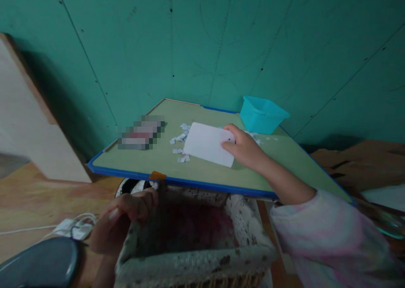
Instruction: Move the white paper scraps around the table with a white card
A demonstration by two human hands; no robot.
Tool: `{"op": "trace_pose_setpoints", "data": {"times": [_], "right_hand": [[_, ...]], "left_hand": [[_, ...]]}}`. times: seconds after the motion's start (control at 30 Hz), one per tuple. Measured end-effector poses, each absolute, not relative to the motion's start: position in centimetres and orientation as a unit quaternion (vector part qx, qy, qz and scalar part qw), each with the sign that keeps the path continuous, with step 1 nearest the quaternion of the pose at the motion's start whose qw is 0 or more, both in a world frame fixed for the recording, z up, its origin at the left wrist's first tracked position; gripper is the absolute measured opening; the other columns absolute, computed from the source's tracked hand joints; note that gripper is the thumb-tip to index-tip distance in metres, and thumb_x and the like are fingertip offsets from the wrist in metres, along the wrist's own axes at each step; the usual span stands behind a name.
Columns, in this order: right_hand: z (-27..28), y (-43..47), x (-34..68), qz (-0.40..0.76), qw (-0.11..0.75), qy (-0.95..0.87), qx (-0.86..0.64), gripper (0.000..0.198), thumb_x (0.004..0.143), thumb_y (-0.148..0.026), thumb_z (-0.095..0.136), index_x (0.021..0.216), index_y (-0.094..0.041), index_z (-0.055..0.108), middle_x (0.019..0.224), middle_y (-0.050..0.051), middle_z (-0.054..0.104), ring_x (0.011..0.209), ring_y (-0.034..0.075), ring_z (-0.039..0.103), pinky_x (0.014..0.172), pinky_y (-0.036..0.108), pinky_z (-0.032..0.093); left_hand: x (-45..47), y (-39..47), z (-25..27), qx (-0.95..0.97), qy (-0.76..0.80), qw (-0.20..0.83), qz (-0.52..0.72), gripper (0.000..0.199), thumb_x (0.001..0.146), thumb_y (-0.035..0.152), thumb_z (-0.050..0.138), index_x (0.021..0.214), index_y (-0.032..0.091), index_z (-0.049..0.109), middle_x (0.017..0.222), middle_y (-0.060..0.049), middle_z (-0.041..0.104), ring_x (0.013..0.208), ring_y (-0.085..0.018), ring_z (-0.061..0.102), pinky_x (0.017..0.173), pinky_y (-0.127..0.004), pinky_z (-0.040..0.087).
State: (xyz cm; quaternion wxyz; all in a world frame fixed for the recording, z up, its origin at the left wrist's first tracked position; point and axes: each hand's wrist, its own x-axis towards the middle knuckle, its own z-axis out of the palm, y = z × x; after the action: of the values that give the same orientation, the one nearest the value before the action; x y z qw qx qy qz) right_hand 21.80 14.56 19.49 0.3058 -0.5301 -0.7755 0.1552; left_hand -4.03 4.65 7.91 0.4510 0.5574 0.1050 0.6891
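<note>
My right hand [243, 148] grips the right end of a thin white board [207, 143] with rounded corners, held low over the table. Small scraps of white paper [181, 136] lie around the board, on both sides of it. Below the table's front edge, a wicker basket [202, 258] with a patterned cloth lining stands close to me. Its inside is dark and reddish. My left hand [133, 212] is closed at the basket's left rim, its fingers curled over the cloth.
The pale green table [152, 163] has blue edging. A turquoise bin [264, 115] stands at its back right, and a blurred-out flat item [141, 134] lies left. Behind is a green wall [142, 34]. A white power strip [73, 229] and a dark rounded object [41, 260] are lower left.
</note>
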Motion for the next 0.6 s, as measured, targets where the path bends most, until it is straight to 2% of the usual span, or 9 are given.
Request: {"op": "trace_pose_setpoints", "data": {"times": [0.13, 0.37, 0.6], "right_hand": [[19.7, 14.1, 22.6, 0.187, 0.323, -0.770, -0.517, 0.022, 0.069, -0.021, 0.050, 0.091, -0.021, 0.052, 0.082, 0.002, 0.062, 0.075, 0.021, 0.057, 0.065, 0.031, 0.042], [19.1, 13.9, 22.2, 0.217, 0.319, -0.766, -0.514, 0.026, 0.071, -0.022, 0.050, 0.096, -0.022, 0.051, 0.087, 0.004, 0.063, 0.082, 0.022, 0.058, 0.070, 0.033, 0.043], [19.2, 14.2, 23.4, 0.160, 0.325, -0.745, -0.559, 0.026, 0.068, -0.022, 0.051, 0.094, -0.020, 0.053, 0.088, 0.006, 0.064, 0.082, 0.024, 0.059, 0.072, 0.034, 0.044]], "left_hand": [[-3.8, 4.5, 7.6, 0.534, 0.109, 0.470, 0.694, 0.029, 0.088, 0.039, 0.048, 0.071, 0.021, 0.064, 0.052, -0.002, 0.054, 0.052, -0.019, 0.049, 0.060, -0.038, 0.038], [-3.7, 4.6, 7.2, 0.532, 0.091, 0.470, 0.698, 0.029, 0.087, 0.037, 0.046, 0.072, 0.019, 0.063, 0.054, -0.002, 0.052, 0.050, -0.018, 0.045, 0.055, -0.038, 0.036], [-3.9, 4.6, 7.1, 0.532, 0.101, 0.474, 0.694, 0.029, 0.087, 0.037, 0.046, 0.071, 0.020, 0.064, 0.052, -0.002, 0.056, 0.051, -0.019, 0.050, 0.060, -0.038, 0.037]]}}
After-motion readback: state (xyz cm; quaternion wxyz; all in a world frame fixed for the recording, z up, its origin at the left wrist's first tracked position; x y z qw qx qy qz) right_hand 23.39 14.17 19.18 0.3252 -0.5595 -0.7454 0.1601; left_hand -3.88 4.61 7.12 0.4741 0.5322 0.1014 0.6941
